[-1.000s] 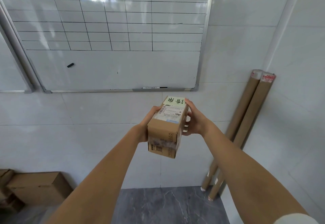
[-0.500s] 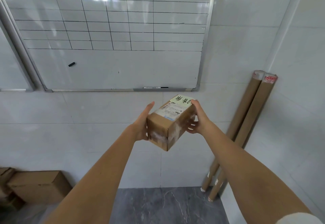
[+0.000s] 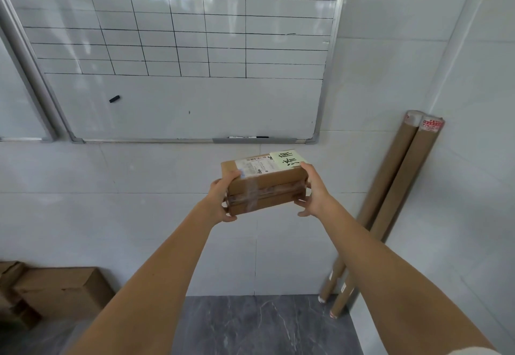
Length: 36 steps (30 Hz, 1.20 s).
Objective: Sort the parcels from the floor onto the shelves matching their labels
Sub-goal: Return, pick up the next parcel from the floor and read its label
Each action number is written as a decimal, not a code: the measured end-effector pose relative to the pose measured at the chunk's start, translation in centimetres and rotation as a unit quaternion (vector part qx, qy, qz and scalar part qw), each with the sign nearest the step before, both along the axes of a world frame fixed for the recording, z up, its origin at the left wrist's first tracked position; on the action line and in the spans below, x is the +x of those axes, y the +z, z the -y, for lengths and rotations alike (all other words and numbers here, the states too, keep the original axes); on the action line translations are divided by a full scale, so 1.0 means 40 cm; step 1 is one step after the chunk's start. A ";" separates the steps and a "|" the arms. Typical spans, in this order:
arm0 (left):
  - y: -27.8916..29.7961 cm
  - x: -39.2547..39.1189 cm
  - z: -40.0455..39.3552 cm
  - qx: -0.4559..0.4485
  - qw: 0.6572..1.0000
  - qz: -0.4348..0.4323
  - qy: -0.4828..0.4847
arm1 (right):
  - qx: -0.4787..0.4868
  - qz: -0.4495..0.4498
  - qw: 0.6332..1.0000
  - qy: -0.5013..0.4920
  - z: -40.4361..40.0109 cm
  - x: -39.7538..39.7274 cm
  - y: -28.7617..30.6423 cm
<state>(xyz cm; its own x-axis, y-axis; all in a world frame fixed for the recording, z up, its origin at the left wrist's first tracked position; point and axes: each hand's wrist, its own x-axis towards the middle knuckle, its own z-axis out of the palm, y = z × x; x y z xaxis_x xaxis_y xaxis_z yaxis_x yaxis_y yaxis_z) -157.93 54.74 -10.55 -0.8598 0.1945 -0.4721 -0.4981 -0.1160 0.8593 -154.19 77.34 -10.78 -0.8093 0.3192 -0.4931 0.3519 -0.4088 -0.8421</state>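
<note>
Both hands, left hand [image 3: 220,201] and right hand [image 3: 313,191], grip the taped brown cardboard parcel [image 3: 264,184]; its small print is too blurry to read.

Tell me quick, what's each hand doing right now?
Left hand: closed on the left end of the parcel.
Right hand: closed on the parcel's right end.

parcel [image 3: 264,184], green note [image 3: 287,158] reading 济南
</note>
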 end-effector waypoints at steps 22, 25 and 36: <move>-0.010 -0.001 -0.021 0.065 0.988 0.021 0.137 | -0.038 -0.035 0.997 0.048 0.071 0.024 0.067; -0.001 0.017 -0.047 0.082 0.995 0.016 0.058 | -0.079 -0.054 0.994 0.055 0.109 0.032 0.076; 0.024 0.014 -0.058 0.014 0.998 -0.049 0.032 | 0.018 -0.024 0.987 0.160 0.134 0.029 0.012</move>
